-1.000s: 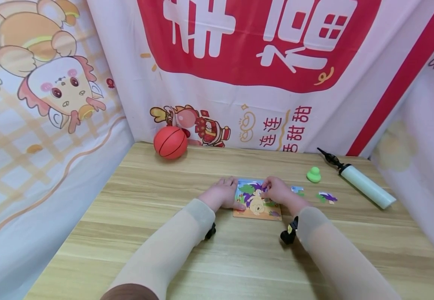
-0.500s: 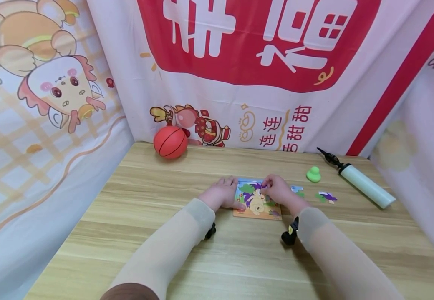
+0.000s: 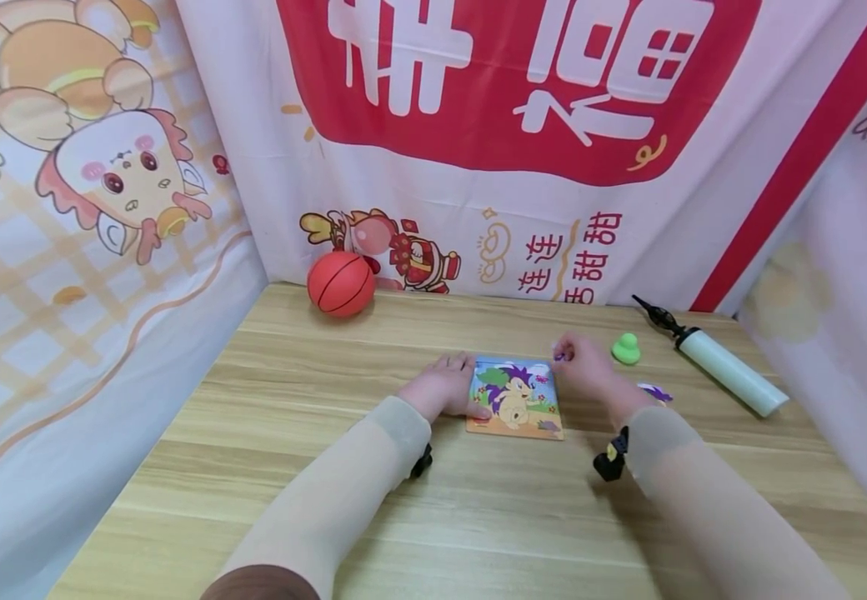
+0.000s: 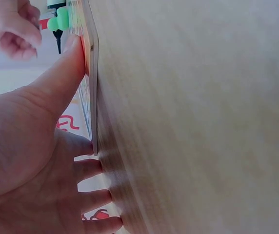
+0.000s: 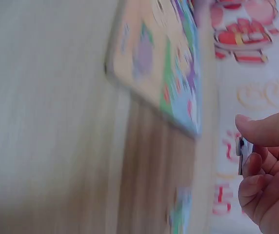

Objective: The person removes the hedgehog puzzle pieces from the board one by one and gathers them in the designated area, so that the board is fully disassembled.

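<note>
A picture puzzle (image 3: 512,408) lies flat on the table, showing a purple-haired cartoon animal. My left hand (image 3: 444,386) rests at its left edge; in the left wrist view the thumb (image 4: 64,73) presses on the board and the other fingers reach straight to the table. Past the board's far right corner, my right hand (image 3: 585,367) pinches a small puzzle piece (image 5: 243,153) between thumb and fingers, apart from the board. Another loose puzzle piece (image 3: 655,392), purple and white, is partly hidden by the right wrist. A blurred loose piece (image 5: 181,209) shows below that hand.
Behind the right hand sits a small green knobbed object (image 3: 626,349). A hand pump (image 3: 734,372) with a black nozzle lies at the table's right. At the back left stands a red ball (image 3: 340,284) with black lines, close to the hanging cloth (image 3: 418,192).
My right hand has lifted off the puzzle's upper right and moved to the right, pinching a piece. It now covers a loose piece visible before. The left hand stays in place.
</note>
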Motion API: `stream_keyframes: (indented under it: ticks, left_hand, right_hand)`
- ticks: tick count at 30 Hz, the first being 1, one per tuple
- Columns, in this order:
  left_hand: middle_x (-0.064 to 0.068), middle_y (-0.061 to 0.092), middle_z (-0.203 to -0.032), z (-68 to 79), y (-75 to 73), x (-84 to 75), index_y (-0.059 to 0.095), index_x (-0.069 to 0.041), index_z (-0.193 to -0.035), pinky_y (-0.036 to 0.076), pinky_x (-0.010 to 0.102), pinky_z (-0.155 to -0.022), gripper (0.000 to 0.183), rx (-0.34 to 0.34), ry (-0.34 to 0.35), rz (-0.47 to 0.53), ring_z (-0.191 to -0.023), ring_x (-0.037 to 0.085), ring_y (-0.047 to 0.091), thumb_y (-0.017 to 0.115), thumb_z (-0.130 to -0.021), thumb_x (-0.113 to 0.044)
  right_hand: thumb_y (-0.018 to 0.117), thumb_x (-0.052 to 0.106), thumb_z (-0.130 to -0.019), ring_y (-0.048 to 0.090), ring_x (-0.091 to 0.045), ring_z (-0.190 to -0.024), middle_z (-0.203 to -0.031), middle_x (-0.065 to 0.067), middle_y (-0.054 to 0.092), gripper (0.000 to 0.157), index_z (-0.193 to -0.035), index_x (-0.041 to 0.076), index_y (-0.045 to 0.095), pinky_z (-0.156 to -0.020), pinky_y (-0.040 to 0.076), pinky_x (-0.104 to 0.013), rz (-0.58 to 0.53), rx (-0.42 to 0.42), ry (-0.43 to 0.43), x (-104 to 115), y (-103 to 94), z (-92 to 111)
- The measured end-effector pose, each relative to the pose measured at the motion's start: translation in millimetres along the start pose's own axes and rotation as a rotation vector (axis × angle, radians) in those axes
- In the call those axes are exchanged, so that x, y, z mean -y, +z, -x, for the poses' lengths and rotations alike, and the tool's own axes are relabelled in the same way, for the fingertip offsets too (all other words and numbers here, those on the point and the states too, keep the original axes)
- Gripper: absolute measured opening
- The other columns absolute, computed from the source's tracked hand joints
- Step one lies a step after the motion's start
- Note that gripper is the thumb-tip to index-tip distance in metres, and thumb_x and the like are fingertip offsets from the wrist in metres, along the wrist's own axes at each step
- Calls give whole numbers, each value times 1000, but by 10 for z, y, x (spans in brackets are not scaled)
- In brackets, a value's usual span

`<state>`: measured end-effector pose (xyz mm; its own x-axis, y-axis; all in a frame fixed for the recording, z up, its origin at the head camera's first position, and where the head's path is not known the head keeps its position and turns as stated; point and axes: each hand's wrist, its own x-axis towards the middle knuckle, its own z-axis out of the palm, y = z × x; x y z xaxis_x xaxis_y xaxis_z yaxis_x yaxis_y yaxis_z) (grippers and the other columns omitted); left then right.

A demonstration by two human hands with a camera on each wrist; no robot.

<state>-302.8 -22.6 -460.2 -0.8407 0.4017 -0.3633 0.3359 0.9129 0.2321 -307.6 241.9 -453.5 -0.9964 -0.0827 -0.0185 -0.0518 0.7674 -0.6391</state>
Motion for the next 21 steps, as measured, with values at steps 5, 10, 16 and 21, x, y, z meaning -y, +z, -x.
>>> stream_keyframes:
  ticks: [5, 10, 16, 21]
  left_hand:
    - [7, 7, -165, -22, 20, 15, 10, -14, -160, 9, 46, -119, 108, 3, 9, 4, -149, 35, 6, 60, -83, -71]
    - [7, 6, -165, -28, 33, 27, 11, -13, -160, 8, 47, -119, 109, 5, 6, 17, -149, 34, 5, 60, -83, -72]
    - [7, 6, -165, -26, 29, 26, 11, -14, -160, 8, 47, -119, 108, 9, 1, 27, -149, 34, 4, 61, -83, -71]
    - [7, 6, -165, -34, 23, 14, 11, -14, -160, 9, 48, -118, 108, 5, 6, 22, -149, 35, 4, 61, -83, -71]
  right_hand:
    - [69, 4, -90, 52, -26, -80, -89, -14, 57, 18, -101, -3, 57, -67, 47, -35, -17, -50, 5, -329, -338, 172]
    - [66, 1, -90, 51, -26, -78, -86, -16, 56, 17, -100, -8, 56, -65, 44, -32, -13, -80, 28, -727, -666, 410]
    - [68, 11, -90, 54, -31, -85, -93, -17, 59, 25, -105, -6, 56, -67, 47, -37, 93, -39, 112, -1168, -970, 724]
    - [73, 9, -87, 55, -28, -78, -85, -13, 60, 24, -96, -7, 59, -65, 46, -36, 131, -19, 95, -1419, -1050, 880]
